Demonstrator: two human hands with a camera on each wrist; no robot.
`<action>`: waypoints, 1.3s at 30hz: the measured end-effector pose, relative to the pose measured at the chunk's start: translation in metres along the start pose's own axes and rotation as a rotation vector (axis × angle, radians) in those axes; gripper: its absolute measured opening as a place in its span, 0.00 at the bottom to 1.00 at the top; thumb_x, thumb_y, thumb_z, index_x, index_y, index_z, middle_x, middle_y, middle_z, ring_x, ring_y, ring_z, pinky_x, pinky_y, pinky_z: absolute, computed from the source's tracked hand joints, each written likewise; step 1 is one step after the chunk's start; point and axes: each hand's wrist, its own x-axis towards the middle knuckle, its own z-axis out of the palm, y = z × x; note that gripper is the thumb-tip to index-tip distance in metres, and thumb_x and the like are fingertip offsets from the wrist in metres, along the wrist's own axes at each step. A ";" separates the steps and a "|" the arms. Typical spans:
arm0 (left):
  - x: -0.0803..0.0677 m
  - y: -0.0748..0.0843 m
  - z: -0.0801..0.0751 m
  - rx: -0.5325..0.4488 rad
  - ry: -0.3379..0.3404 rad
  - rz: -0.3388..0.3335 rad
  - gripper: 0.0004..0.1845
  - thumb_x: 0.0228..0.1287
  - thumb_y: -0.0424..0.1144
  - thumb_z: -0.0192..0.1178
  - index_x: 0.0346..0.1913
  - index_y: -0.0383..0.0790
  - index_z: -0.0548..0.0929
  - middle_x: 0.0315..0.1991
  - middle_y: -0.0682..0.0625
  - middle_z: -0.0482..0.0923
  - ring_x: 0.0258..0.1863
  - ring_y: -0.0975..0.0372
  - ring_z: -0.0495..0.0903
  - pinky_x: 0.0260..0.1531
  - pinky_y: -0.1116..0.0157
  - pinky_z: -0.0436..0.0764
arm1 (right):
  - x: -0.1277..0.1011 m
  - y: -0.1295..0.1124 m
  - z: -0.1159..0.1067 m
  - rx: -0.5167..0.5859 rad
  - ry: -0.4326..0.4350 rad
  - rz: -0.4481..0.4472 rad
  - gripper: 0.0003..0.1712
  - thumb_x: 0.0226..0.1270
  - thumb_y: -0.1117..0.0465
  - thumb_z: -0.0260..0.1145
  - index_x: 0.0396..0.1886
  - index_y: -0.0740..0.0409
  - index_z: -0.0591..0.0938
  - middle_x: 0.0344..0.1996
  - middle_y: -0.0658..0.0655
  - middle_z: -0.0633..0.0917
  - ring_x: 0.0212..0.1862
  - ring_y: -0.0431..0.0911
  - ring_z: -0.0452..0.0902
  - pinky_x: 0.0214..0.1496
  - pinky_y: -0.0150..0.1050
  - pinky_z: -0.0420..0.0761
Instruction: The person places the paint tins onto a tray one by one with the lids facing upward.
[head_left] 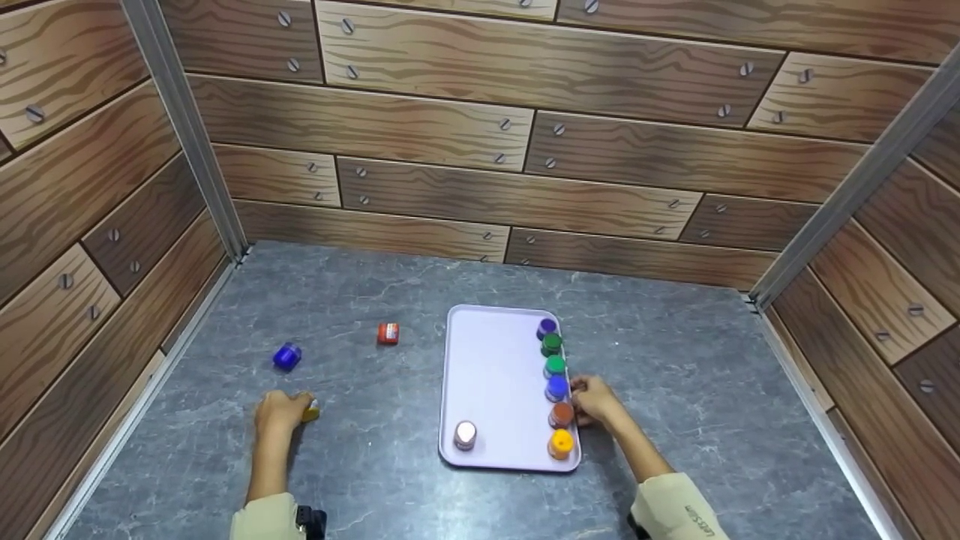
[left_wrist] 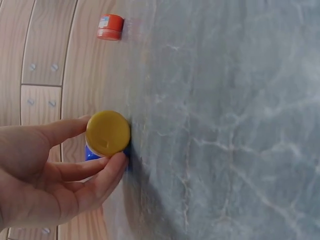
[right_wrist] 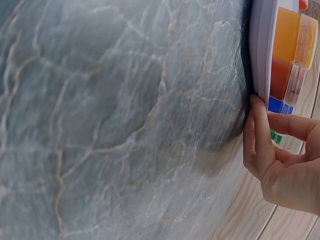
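Note:
My left hand (head_left: pixel 298 409) pinches a small yellow-lidded jar (head_left: pixel 310 410) on the grey table, left of the tray. In the left wrist view the hand (left_wrist: pixel 102 145) holds that yellow lid (left_wrist: pixel 108 132) between thumb and fingers. My right hand (head_left: pixel 583 399) rests against the right rim of the lavender tray (head_left: pixel 487 360), beside the brown jar (head_left: pixel 561 414). In the right wrist view one straight finger (right_wrist: pixel 259 130) lies along the tray rim (right_wrist: pixel 259 45), with the thumb reaching toward the blue jar (right_wrist: pixel 280 106).
Several jars line the tray's right edge: purple (head_left: pixel 547 328), two green (head_left: pixel 553 354), blue (head_left: pixel 556 388), brown, orange (head_left: pixel 560 444). A pale-lidded jar (head_left: pixel 465 435) stands at its near left. A blue jar (head_left: pixel 287 355) and a red jar (head_left: pixel 388 333) lie loose on the table. Wood-patterned walls enclose three sides.

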 end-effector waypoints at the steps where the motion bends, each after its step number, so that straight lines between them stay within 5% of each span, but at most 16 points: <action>1: 0.000 0.001 0.000 -0.001 -0.010 0.001 0.19 0.58 0.41 0.55 0.26 0.23 0.75 0.24 0.37 0.74 0.27 0.47 0.71 0.34 0.50 0.72 | 0.000 0.000 0.000 -0.005 0.001 -0.004 0.20 0.48 0.77 0.49 0.44 0.76 0.73 0.26 0.59 0.74 0.23 0.46 0.69 0.20 0.40 0.78; 19: 0.002 0.010 0.005 -0.028 -0.010 0.001 0.18 0.53 0.40 0.58 0.30 0.21 0.76 0.31 0.31 0.74 0.29 0.48 0.71 0.35 0.49 0.73 | 0.000 0.001 0.000 -0.006 0.008 -0.018 0.21 0.44 0.77 0.49 0.42 0.75 0.74 0.22 0.56 0.72 0.22 0.45 0.68 0.19 0.38 0.77; 25: 0.001 0.012 0.007 -0.103 -0.031 0.016 0.19 0.53 0.42 0.60 0.28 0.23 0.78 0.25 0.41 0.75 0.26 0.52 0.72 0.30 0.57 0.75 | 0.000 0.000 -0.001 -0.018 0.011 -0.018 0.21 0.45 0.77 0.49 0.43 0.76 0.73 0.24 0.57 0.72 0.23 0.46 0.68 0.21 0.40 0.78; 31: -0.002 0.022 0.010 -0.183 -0.053 0.037 0.25 0.54 0.43 0.61 0.43 0.20 0.78 0.37 0.35 0.80 0.32 0.52 0.78 0.33 0.60 0.77 | 0.001 -0.002 -0.002 -0.022 0.018 -0.002 0.22 0.45 0.78 0.50 0.45 0.76 0.72 0.25 0.57 0.73 0.24 0.46 0.69 0.22 0.41 0.79; 39: -0.011 0.035 0.017 -0.235 -0.050 0.063 0.24 0.55 0.44 0.60 0.43 0.21 0.78 0.40 0.34 0.79 0.38 0.48 0.77 0.40 0.54 0.75 | 0.000 0.000 -0.001 -0.017 0.011 0.009 0.22 0.47 0.76 0.50 0.46 0.76 0.72 0.26 0.58 0.73 0.24 0.46 0.68 0.20 0.39 0.78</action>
